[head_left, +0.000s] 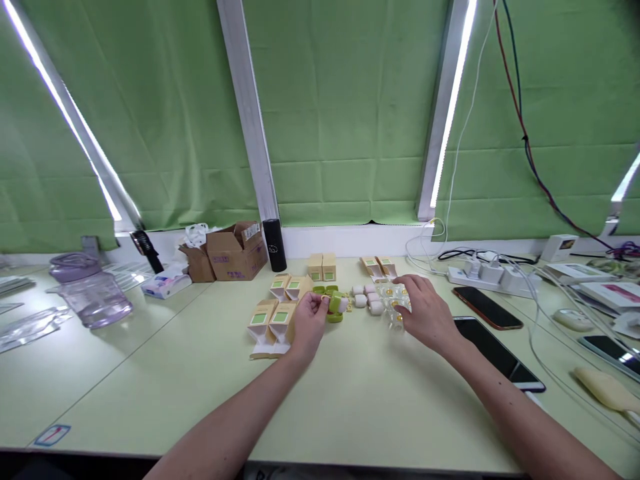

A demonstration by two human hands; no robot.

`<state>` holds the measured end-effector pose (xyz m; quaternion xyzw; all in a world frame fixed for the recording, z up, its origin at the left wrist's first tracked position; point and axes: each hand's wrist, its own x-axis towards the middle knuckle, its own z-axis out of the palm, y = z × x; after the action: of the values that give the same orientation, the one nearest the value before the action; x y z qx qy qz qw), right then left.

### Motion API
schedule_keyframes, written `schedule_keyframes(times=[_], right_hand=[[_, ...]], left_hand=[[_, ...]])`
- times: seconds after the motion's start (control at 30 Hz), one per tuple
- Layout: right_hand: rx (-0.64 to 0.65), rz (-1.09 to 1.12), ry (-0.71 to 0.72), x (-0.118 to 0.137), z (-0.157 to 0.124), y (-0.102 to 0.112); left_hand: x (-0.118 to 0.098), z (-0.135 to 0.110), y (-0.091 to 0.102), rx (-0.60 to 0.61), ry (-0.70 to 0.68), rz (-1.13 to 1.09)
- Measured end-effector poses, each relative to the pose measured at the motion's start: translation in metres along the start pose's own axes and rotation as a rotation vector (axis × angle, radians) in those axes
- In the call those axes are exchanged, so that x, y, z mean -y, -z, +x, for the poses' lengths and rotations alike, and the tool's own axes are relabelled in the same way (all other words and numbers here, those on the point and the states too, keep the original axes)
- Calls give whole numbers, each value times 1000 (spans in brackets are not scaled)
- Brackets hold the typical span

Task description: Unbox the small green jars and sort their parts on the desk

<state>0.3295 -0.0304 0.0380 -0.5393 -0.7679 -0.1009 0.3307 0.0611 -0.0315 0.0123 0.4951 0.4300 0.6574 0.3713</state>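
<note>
My left hand (pixel 311 321) is closed, pinching a small green piece with a white end (pixel 336 303) between thumb and fingers. Just behind it lie several green rings or caps (pixel 334 318). My right hand (pixel 426 313) curves its thumb and fingers round a clear plastic piece with yellow dots (pixel 396 293), in a cluster of similar clear pieces. Between the hands sit several white, rounded caps (pixel 360 301). Folded beige cartons with green labels (pixel 283 316) stand beside my left hand. Two small beige cartons (pixel 321 268) stand farther back, and another pair (pixel 379 267) is behind the clear pieces.
Two phones (pixel 487 307) (pixel 500 353) lie right of my right arm, with a power strip (pixel 493 278) and loose white cables behind. At the back left are an open cardboard box (pixel 237 257), a black cylinder (pixel 275 245) and a purple-tinted water jug (pixel 93 293).
</note>
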Motion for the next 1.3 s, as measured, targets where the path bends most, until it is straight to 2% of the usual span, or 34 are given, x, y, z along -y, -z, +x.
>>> schedule_keyframes(times=[0.17,0.33,0.5,0.77,0.9,1.03,1.13,1.3], right_hand=[[-135,163,265,37,14,-3],[-214,235,479,64,16,-28],[-252,250,535,70,4,-50],[-250,271,505,63,0,-55],[-232,367,454,60,0,-57],[-207,596,315,61,0,-58],[-152,850,152,63,-1,-60],[4,1341,-201,66,-3,-69]], left_hand=[[-3,0,0,35,151,-208],[-3,1,0,60,202,-272],[-2,-1,-1,123,261,-248],[-7,-9,-4,193,302,-235],[-10,-10,-5,241,292,-233],[-13,-11,-5,265,264,-245],[-13,-10,-5,245,258,-218],[-12,-8,-3,180,216,-194]])
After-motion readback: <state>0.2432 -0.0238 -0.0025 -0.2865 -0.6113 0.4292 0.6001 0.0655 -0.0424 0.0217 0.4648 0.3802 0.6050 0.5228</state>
